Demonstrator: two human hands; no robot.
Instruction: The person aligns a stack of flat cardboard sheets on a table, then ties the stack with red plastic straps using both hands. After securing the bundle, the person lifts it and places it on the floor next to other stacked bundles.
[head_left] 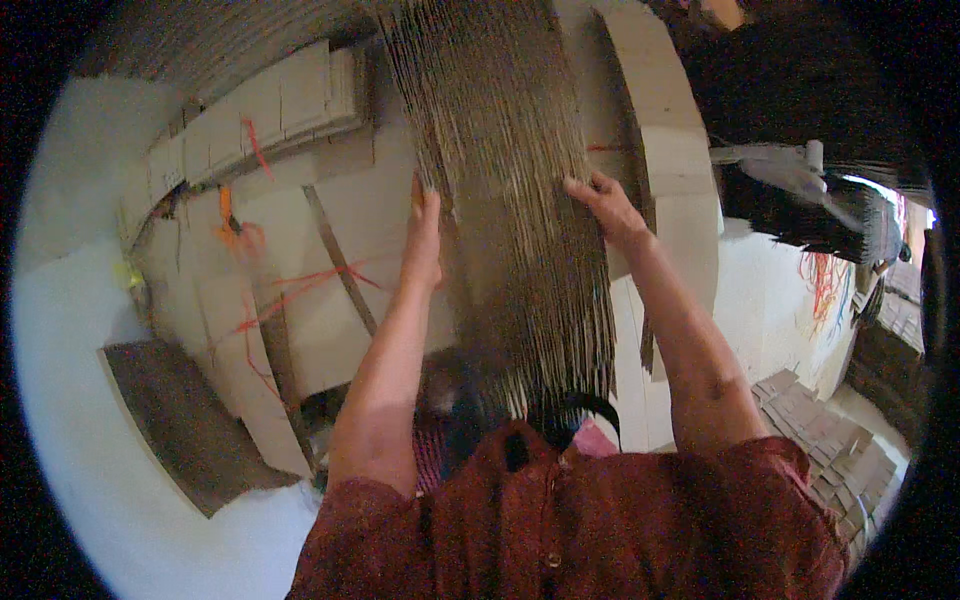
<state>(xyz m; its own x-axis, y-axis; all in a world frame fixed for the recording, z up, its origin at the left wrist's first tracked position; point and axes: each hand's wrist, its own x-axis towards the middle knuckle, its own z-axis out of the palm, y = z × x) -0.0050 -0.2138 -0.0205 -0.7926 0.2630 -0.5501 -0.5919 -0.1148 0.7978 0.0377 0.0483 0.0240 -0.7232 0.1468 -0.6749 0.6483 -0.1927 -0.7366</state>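
A tall stack of corrugated cardboard sheets (510, 200) runs down the middle in front of me, its many brown edges facing up. My left hand (427, 235) lies against the stack's left side, the thumb along the edge and the other fingers mostly hidden. On the opposite side, my right hand (608, 208) grips the right edge, thumb on the edges and fingers bent at the side. The stack is held between both hands. Its lower end comes close to my body.
Large flat cardboard sheets (290, 300) with red straps lie at the left, under a bundle of cardboard (270, 115). A brown panel (190, 425) leans at the lower left. Tall cardboard (680, 160) stands right of the stack. More cardboard pieces (825, 440) lie lower right. Another person (882, 235) is far right.
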